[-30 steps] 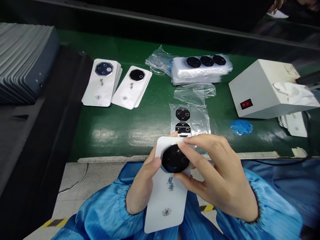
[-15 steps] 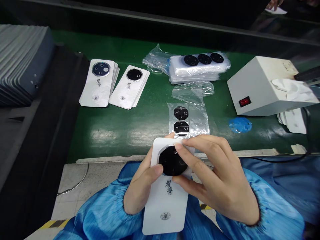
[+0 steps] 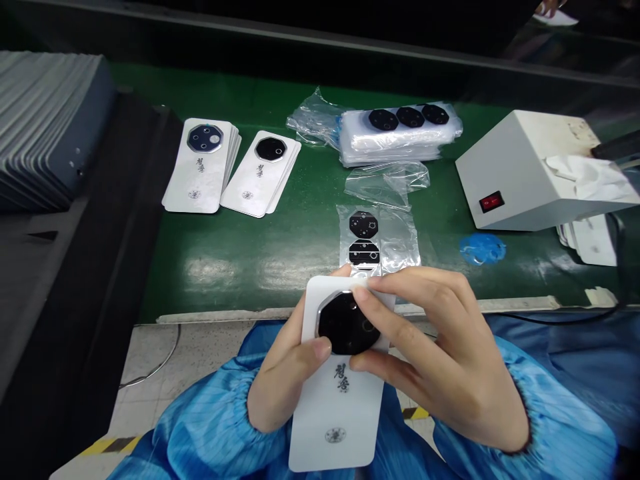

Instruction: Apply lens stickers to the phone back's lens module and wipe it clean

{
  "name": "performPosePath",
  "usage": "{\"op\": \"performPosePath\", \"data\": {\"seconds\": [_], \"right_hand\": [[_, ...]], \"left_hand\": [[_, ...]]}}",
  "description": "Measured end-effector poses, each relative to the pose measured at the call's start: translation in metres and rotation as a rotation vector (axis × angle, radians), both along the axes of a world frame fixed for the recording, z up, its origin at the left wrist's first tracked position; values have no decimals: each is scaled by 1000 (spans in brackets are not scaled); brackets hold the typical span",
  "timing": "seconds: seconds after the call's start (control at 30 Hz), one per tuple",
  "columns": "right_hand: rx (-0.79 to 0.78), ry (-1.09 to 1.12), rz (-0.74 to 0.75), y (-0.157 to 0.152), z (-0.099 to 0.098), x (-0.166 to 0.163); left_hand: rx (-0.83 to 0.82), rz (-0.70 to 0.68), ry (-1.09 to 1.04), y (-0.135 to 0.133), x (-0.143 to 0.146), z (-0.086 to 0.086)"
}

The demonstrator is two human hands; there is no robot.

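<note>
Green surface (image 3: 250,247) beyond, left grip (image 3: 283,373) clasps a white panel (image 3: 334,407) near its top, right grip (image 3: 450,363) pinching its black octagon (image 3: 346,325); left thumb (image 3: 320,348) has slid lower.

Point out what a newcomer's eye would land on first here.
Probably the white panel with its glossy black octagon, held in the left hand at the green bench's near edge, the right hand touching it too. Next, the white box with a red switch at the right, and the bright blue film before it.
</note>
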State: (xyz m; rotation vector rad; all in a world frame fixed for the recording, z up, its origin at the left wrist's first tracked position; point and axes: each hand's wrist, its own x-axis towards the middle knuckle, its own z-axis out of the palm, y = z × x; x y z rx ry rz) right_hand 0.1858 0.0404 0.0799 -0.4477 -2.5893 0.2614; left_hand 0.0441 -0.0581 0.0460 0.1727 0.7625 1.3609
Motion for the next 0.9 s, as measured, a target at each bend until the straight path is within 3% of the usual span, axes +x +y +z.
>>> {"op": "performPosePath", "data": {"seconds": [0.9], "right_hand": [[-39,1,-9,1,3,-2]], "left_hand": [[-101,19,-56,1,-2,10]]}}
